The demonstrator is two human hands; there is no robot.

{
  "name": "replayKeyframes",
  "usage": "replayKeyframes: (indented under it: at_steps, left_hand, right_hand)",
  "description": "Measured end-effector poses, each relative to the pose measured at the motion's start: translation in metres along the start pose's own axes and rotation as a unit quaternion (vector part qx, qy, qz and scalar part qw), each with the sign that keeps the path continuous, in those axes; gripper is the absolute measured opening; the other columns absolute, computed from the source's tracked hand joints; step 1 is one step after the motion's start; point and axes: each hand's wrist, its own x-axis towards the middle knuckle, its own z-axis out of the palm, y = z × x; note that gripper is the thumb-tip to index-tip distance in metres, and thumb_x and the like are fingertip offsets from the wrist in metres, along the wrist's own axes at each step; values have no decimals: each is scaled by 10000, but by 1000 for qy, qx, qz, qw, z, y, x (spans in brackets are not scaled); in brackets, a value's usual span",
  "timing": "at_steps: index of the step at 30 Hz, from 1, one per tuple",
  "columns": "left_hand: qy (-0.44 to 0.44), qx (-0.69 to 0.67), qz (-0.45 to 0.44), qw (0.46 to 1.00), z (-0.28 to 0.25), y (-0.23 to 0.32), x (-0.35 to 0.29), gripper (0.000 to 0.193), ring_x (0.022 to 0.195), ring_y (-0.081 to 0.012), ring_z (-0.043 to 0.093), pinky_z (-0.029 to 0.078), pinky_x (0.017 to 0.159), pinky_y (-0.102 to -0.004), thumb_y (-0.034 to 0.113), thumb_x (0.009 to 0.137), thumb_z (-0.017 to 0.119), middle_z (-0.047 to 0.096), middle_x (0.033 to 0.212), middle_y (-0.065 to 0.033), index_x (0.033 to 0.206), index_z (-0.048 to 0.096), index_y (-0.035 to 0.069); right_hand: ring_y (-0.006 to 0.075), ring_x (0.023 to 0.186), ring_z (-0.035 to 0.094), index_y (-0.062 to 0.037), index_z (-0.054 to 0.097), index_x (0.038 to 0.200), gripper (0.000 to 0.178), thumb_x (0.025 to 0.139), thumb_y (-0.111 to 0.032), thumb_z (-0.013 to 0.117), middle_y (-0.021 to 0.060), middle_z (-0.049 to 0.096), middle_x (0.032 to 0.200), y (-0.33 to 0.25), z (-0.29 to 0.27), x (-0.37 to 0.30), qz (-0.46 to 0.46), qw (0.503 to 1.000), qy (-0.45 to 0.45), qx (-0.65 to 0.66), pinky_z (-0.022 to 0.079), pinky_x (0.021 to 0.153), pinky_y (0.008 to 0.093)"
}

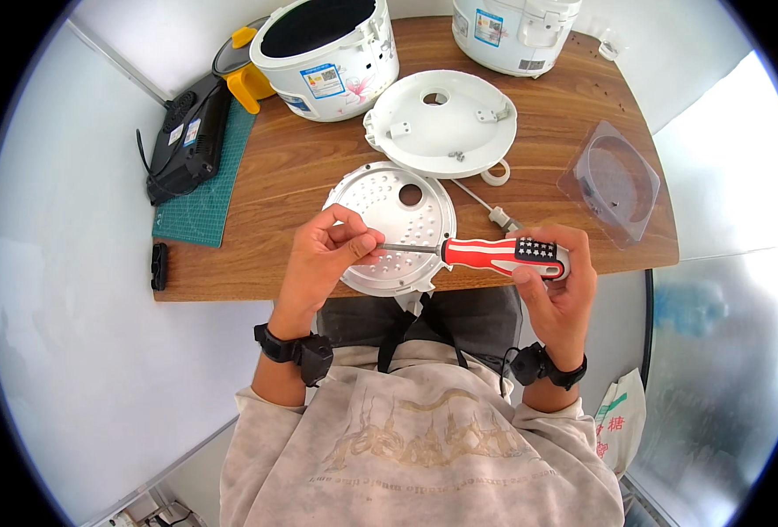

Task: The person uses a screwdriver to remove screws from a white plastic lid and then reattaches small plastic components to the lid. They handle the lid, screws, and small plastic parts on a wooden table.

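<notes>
In my right hand [557, 285] is the thick handle of a screwdriver [485, 255], red and white with a dark, star-patterned end. Its metal shaft points left, and my left hand [329, 255] pinches the tip end between thumb and fingers. Whether a screw sits at the tip is hidden by those fingers. Below the shaft lies a round metal plate [376, 202] with raised dimples and a round hole, at the table's front edge. Just behind it rests a white round lid shell [459, 132], inner side up, with a few small screws [456, 156] in it.
Two white rice cooker bodies [332, 83] [516, 35] stand at the back. A clear plastic tray [622, 189] lies on the right. On the left are a black device [195, 140] with a cable, a green cutting mat [200, 215] and a yellow-handled pot [246, 83]. A white ring [496, 174] touches the lid.
</notes>
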Motion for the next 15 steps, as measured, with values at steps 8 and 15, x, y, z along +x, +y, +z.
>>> replayKeyframes:
  at_steps: [8,15]
  left_hand:
    - [-21,-17,-11,1000,-3,-4,3,102,888,-200,728,620,740,-291,118,984,641,718,1033,-140,1041,567,78]
    - [-48,-98,-20,994,-3,4,0,103,965,-219,716,617,765,-301,148,1001,605,683,1158,-167,1073,580,78]
  right_hand:
    - [179,975,668,12,525,1168,376,898,-125,748,195,692,1098,3,-1,-3,-16,997,10,70,529,861,288]
    - [224,1037,673,18,522,1158,375,918,-171,740,202,679,1105,3,-4,-4,-21,997,18,77,529,886,307]
